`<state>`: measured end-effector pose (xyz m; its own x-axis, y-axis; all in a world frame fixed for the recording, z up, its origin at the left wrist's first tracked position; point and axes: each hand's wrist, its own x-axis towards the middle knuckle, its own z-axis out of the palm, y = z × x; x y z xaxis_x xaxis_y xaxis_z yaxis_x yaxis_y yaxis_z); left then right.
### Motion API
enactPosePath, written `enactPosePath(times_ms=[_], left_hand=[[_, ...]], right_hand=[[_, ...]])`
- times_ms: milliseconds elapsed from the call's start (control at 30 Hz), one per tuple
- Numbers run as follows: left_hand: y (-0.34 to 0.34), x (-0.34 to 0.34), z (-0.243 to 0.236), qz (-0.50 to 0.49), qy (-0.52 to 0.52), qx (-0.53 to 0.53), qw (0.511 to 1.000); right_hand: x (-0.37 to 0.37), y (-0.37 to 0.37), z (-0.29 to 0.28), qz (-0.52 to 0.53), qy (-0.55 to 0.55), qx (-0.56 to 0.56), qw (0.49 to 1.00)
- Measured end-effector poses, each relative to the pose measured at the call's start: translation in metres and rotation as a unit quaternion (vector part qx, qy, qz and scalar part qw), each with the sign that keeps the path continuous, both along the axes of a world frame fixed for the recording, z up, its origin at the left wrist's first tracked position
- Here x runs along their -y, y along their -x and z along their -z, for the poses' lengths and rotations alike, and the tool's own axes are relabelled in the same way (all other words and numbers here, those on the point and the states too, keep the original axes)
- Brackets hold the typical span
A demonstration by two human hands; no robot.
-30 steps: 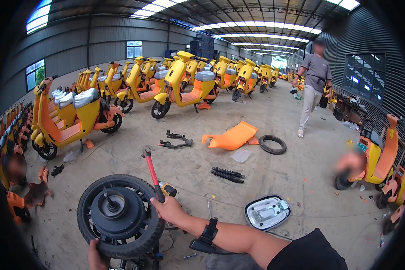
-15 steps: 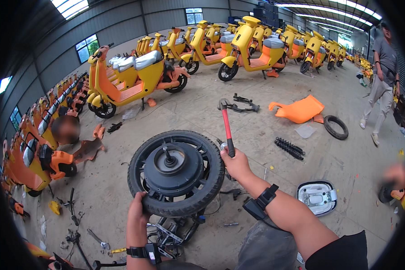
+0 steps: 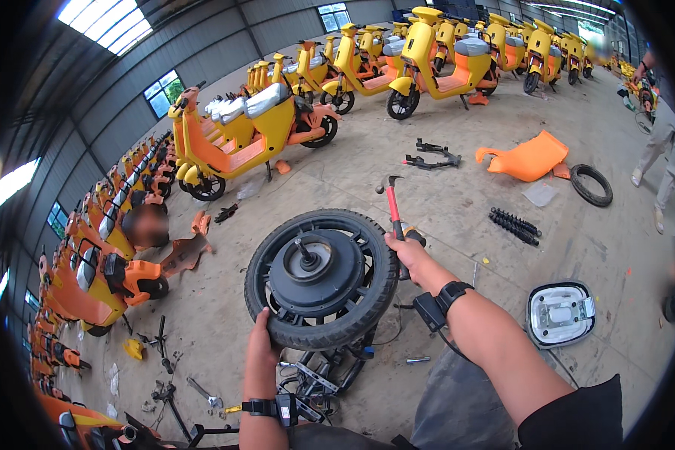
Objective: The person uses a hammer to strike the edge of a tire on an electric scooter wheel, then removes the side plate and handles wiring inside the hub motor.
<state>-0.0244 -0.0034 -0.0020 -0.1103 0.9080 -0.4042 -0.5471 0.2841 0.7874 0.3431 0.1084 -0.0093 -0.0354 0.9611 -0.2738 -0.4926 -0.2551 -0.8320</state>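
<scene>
A black-tyred wheel with a round dark-grey hub and a protruding metal axle [image 3: 319,281] is held tilted in front of the body, above a silver-and-black metal frame [image 3: 315,375]; whether the two are touching cannot be told. The wheel's near left edge is gripped by the left hand [image 3: 261,343], its thumb laid over the tyre and its fingers hidden from sight. A hammer with a red shaft and black grip [image 3: 394,206] is clasped in the closed right hand [image 3: 412,260], just beside the wheel's right edge, with the hammer's head pointed upward. A yellow-and-black object [image 3: 413,235] is partly covered by that hand.

On the grey concrete floor [image 3: 457,195] beyond, two black coil-spring shock absorbers [image 3: 514,226], a curved orange plastic panel [image 3: 529,157] and a loose black tyre [image 3: 592,186] are laid out. A white tray-like part with a dark rim [image 3: 561,315] is placed to the right. Yellow-and-orange scooters [image 3: 446,75] are parked in rows behind.
</scene>
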Motion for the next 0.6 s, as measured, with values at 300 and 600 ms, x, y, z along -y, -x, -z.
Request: enactPosePath(times_ms=[300, 600], left_hand=[[-0.001, -0.012, 0.007, -0.07, 0.016, -0.026, 0.997], [0.019, -0.004, 0.012, -0.089, 0.015, -0.015, 0.996]], right_hand=[[0.011, 0.009, -0.016, 0.052, -0.059, 0.137, 0.987], [0.036, 0.022, -0.04, 0.041, -0.133, 0.215, 0.967]])
